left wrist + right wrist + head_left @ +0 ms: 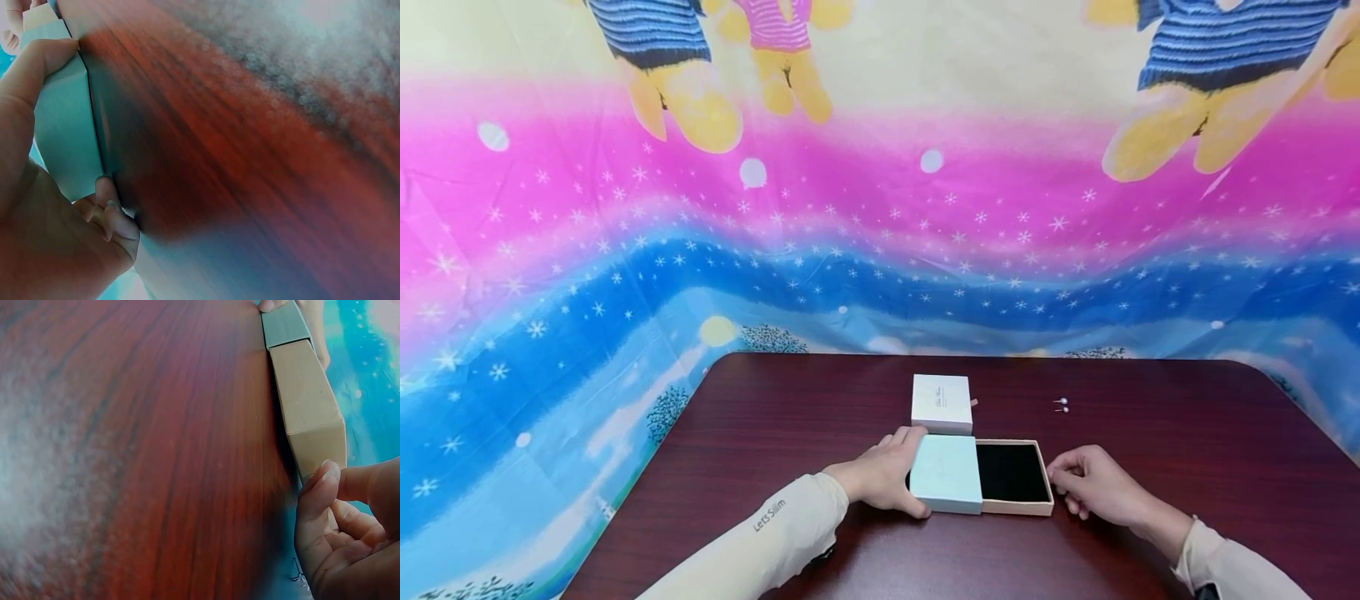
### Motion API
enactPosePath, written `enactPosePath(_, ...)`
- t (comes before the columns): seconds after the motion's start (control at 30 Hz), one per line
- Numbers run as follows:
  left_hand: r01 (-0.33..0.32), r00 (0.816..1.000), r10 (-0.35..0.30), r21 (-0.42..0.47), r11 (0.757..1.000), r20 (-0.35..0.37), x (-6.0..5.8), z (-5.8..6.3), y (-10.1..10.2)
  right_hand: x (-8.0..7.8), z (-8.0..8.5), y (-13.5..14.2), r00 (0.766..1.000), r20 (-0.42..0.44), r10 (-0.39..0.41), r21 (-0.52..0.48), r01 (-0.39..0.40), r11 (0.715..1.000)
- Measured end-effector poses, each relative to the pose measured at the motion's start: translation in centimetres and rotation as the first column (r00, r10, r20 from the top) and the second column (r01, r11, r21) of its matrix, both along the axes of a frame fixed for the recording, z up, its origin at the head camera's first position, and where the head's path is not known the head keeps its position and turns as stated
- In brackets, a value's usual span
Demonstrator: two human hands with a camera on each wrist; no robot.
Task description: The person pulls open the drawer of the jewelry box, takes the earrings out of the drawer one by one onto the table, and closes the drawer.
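Note:
A pale mint box sleeve [946, 471] lies on the table, with a tan drawer [1049, 506] pulled partly out of its right side. Black lining [1009, 471] covers the drawer's inside. My left hand [889, 473] grips the sleeve, thumb on the near side and fingers around the far left corner. At the drawer's right end, my right hand [1097, 483] has thumb and forefinger pinched together; in the right wrist view the thumb [322, 484] meets the end wall's edge. Whatever small part lies between those fingertips is hidden.
Behind the sleeve stands a white box [942, 402] with small print and a little tab [974, 403] on its right. Two small pearl-like studs [1062, 405] lie farther right on the dark red table [790, 400]. A printed cloth [880, 208] hangs behind the table.

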State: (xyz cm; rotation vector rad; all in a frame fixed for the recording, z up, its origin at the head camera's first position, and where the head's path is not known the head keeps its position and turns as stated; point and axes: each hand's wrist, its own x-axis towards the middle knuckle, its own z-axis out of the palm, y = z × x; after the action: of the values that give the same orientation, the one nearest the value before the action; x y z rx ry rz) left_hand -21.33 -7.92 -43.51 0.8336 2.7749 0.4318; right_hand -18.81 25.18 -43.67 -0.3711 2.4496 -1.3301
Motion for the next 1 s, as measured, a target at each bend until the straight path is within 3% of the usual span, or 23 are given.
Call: enactPosePath(1.0,-0.003,1.000,0.003,0.008,1.000,-0.007,0.14,-0.07,-0.05,0.13,0.02,-0.72,1.000,0.000,0.010,-0.014,-0.010,1.000)
